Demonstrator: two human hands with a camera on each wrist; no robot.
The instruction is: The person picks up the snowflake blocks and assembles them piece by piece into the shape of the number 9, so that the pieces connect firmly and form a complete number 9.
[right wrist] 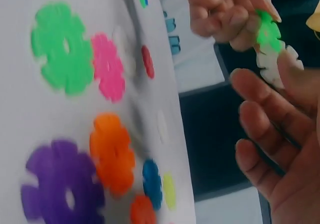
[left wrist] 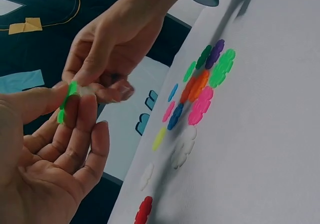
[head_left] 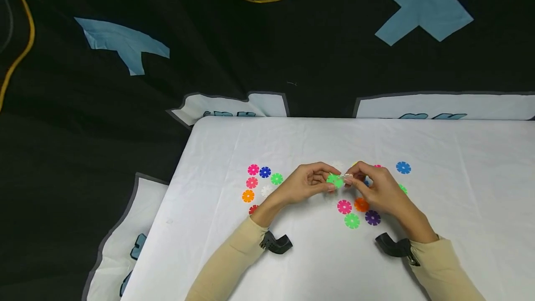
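Observation:
Above the white table, my left hand (head_left: 303,182) pinches a bright green notched flower-shaped disc (head_left: 334,180) between thumb and fingers. My right hand (head_left: 378,188) pinches a whitish notched disc (right wrist: 272,68) by its edge. The two discs meet edge to edge and overlap a little in the right wrist view; how deeply their slots engage I cannot tell. Below the hands lie loose discs of the same kind: a pink disc (head_left: 344,206), an orange disc (head_left: 361,205), a purple disc (head_left: 373,218) and another green disc (head_left: 352,220). My right hand partly hides others behind it.
The white-covered table (head_left: 200,161) carries a second group of discs on the left, among them an orange one (head_left: 248,196) and a dark blue one (head_left: 265,172). A light blue disc (head_left: 403,167) lies at the right. Dark patterned cloth (head_left: 251,50) hangs behind the table's far edge.

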